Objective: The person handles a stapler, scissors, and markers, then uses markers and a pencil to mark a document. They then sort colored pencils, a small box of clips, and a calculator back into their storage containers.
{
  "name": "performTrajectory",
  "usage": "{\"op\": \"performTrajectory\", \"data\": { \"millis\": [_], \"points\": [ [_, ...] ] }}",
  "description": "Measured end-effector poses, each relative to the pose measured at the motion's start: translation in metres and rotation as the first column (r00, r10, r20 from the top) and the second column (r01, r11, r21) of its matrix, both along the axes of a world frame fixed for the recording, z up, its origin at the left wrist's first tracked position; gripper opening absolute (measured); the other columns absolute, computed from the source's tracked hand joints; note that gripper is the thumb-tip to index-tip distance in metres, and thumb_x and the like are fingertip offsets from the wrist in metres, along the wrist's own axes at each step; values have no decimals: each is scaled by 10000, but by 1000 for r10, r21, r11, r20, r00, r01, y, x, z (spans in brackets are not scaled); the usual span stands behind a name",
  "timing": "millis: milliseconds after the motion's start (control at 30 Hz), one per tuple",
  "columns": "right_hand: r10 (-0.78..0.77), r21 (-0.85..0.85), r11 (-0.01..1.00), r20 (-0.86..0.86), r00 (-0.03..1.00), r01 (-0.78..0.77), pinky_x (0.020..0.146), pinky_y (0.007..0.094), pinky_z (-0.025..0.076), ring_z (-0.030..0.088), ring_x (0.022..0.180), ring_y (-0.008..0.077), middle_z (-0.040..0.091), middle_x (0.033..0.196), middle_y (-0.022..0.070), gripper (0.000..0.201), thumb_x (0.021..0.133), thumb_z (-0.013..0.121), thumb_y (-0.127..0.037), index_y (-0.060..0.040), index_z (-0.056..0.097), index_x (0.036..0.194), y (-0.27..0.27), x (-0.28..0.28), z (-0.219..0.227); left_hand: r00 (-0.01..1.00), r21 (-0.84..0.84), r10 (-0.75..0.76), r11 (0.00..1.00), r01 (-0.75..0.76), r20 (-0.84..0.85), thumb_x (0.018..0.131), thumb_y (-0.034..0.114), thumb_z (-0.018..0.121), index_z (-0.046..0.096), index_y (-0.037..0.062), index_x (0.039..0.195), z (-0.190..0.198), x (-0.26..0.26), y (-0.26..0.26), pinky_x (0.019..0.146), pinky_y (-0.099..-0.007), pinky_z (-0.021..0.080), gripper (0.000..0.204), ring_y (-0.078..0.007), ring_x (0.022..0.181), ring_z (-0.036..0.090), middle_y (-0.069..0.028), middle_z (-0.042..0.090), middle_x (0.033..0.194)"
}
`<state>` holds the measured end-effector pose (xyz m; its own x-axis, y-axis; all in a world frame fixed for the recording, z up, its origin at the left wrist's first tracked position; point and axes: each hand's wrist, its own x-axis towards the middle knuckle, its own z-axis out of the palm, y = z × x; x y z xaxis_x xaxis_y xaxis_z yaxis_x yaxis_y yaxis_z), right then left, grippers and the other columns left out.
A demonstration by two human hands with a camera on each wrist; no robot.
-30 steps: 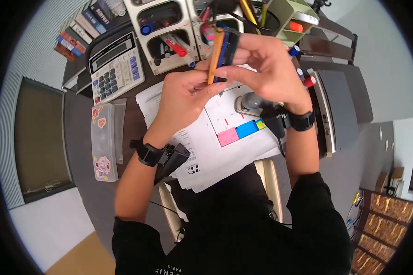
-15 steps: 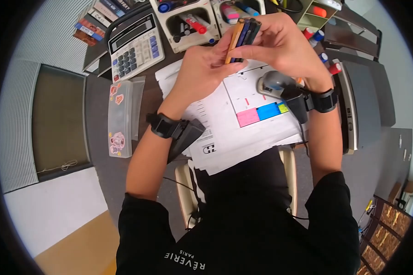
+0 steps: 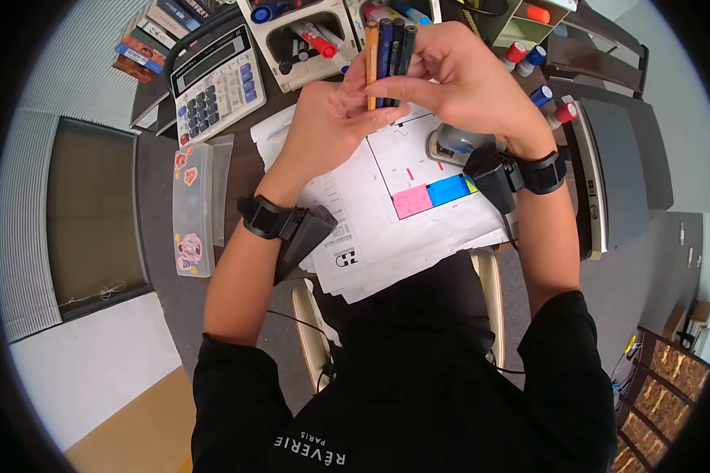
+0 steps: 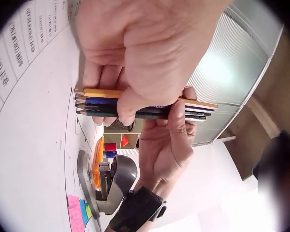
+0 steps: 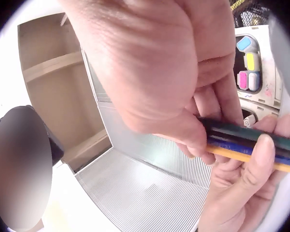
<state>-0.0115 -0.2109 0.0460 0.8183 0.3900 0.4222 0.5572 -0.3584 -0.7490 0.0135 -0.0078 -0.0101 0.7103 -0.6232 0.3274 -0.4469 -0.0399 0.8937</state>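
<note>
Several pencils lie side by side between both hands above the papers: a yellow pencil, a blue pencil and dark ones. My left hand pinches them near their sharpened ends, thumb across them, as the left wrist view shows with its yellow pencil. My right hand grips the same bundle nearer the blunt ends, thumb over the pencils. In the right wrist view, the blue pencil runs from the right hand to the left hand.
Printed papers with coloured sticky notes lie below, a grey stapler on them. Left are a calculator and a stickered clear case. Pen holders stand behind; a laptop and capped bottles are right.
The head view has shifted. The pencils, tilted and bunched together before, now stand more upright in that view and are spread side by side. Both hands still hold them.
</note>
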Motion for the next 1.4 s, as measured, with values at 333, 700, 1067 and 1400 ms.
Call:
{"op": "performTrajectory", "data": {
  "millis": [333, 700, 1067, 1400],
  "points": [
    [70, 138, 989, -73, 995, -59, 570, 208, 470, 640, 670, 63, 702, 755, 39, 95, 859, 764, -21, 19, 694, 910, -8, 1, 10, 938, -151, -134, 985, 90, -320, 910, 48, 716, 695, -93, 1066, 19, -16, -4, 800, -261, 571, 212, -128, 855, 699, -122, 745, 998],
    [62, 91, 995, -251, 966, -40, 732, 218, 540, 678, 755, 61, 738, 785, 70, 222, 856, 763, -12, 47, 690, 1057, -13, 8, 8, 813, -256, -321, 942, 219, -486, 952, 78, 666, 627, -97, 1135, 29, -26, -5, 816, -346, 609, 256, -286, 919, 739, -202, 727, 1006],
    [-547, 656, 602, -77, 834, 455, 645, 288, 570, 714, 666, 198, 726, 796, 162, 259, 960, 670, -173, 72, 683, 1041, -83, 4, 45, 813, -408, -273, 912, 48, -515, 958, 33, 604, 593, -64, 1150, 28, -21, 1, 822, -464, 622, 215, -347, 953, 724, -239, 706, 1024],
    [-577, 292, 756, -124, 807, 585, 480, 241, 451, 587, 528, 80, 714, 770, 72, 292, 937, 643, -78, 34, 652, 1208, -77, 18, 30, 825, -451, -259, 893, 6, -502, 974, 111, 624, 597, -17, 1199, 24, -16, 3, 792, -443, 625, 261, -331, 952, 727, -209, 710, 1051]
  ]
}}
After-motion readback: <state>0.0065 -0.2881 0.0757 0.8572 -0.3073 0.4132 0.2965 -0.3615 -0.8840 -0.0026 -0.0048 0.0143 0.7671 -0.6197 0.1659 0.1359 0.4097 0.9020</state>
